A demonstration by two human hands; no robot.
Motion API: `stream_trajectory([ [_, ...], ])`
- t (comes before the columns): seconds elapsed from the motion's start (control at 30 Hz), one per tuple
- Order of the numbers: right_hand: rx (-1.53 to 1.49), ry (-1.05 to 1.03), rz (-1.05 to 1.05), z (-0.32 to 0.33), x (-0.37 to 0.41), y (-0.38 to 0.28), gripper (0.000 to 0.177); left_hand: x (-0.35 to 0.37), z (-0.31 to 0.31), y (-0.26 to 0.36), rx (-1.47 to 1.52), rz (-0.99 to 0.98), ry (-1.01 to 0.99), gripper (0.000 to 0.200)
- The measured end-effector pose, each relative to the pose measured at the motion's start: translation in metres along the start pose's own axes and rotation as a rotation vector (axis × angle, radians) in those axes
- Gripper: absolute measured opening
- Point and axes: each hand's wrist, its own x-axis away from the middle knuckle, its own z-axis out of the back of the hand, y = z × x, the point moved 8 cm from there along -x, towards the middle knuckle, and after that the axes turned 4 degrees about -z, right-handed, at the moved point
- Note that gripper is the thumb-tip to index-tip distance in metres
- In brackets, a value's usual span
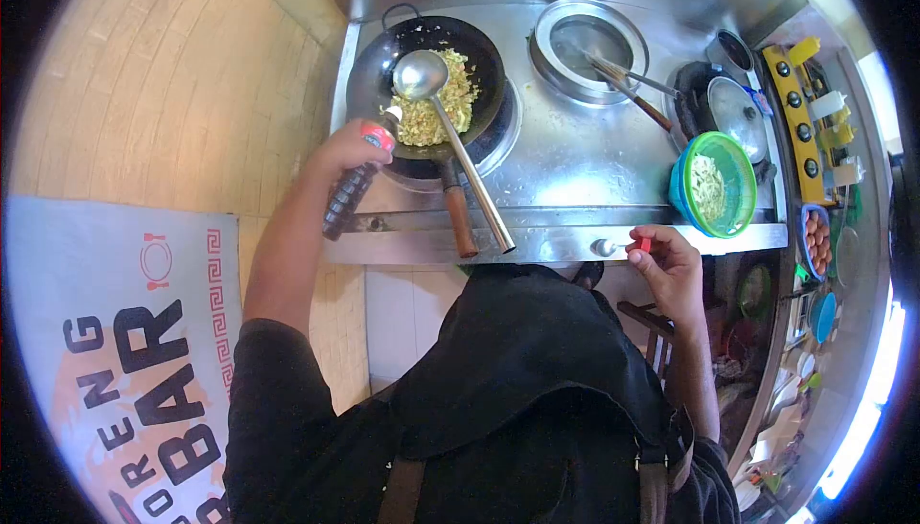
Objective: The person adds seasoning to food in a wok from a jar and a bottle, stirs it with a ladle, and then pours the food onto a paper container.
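Note:
My left hand is closed around a dark sauce bottle with a red label. The bottle slants at the wok's near left side, its pale top toward the food. Fried rice with yellowish bits lies in the black wok on the burner. A metal ladle rests in the wok, its long handle reaching past the stove's front edge beside the wok's wooden handle. At that edge, my right hand pinches a small red knob-like piece, right beside a white round fitting.
A round metal pot stands at the back, with wooden-handled utensils across it. To the right are a green basket of shredded pale food, a lidded pan and a yellow rack near squeeze bottles. A printed banner hangs left.

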Motion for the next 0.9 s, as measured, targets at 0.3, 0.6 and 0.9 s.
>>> stream_trajectory([
  [0.3, 0.016, 0.012, 0.040, 0.000, -0.002, -0.004, 0.026, 0.006, 0.006, 0.013, -0.005, 0.000, 0.017, 0.059],
  [0.6, 0.051, 0.008, 0.053, 0.001, -0.003, -0.003, 0.026, 0.004, 0.006, 0.015, 0.008, -0.005, -0.053, 0.039],
  [0.9, 0.034, 0.011, 0.046, 0.008, 0.002, 0.004, 0.027, 0.018, 0.004, 0.037, -0.042, 0.016, -0.098, 0.037],
])
